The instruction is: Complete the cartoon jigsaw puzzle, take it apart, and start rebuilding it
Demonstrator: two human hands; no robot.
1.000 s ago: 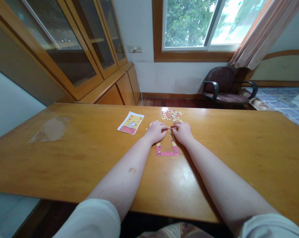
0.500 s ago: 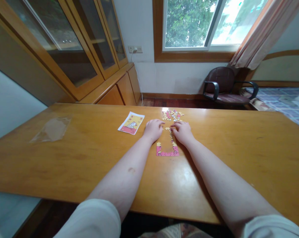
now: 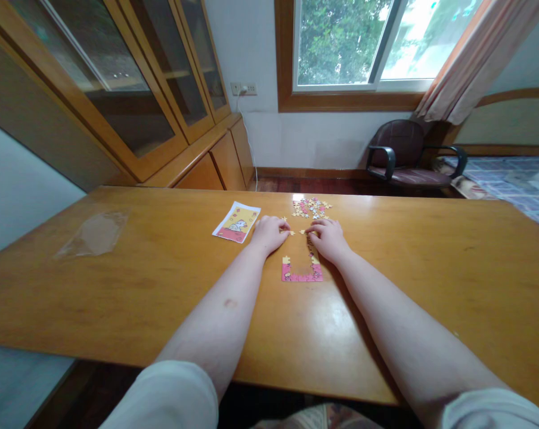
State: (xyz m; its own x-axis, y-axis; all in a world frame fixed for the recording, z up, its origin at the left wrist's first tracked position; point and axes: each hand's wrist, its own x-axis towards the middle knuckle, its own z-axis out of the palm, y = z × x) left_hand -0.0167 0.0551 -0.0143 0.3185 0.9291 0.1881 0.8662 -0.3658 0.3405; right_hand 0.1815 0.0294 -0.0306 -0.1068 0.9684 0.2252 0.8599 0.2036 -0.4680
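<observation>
A partly joined jigsaw puzzle (image 3: 301, 277) lies flat on the table, with a pink bottom row and a column of pieces up its right side. My left hand (image 3: 270, 234) is closed, its fingertips at a small yellow puzzle piece (image 3: 292, 233). Across a narrow gap, my right hand (image 3: 327, 237) rests at the top of the right column, fingers closed on a yellow puzzle piece (image 3: 302, 232). Beyond both hands lies a pile of loose puzzle pieces (image 3: 312, 207). A printed picture card (image 3: 237, 222) lies left of my left hand.
The wooden table (image 3: 162, 286) spans the view. A clear plastic bag (image 3: 93, 234) lies at its left. Past the far edge stand a glass-fronted cabinet (image 3: 198, 134) and a brown armchair (image 3: 403, 152). A bed (image 3: 515, 185) is at the right.
My left hand has drawn back to the left, away from my right hand, and the gap between them is wider. My right hand has barely moved.
</observation>
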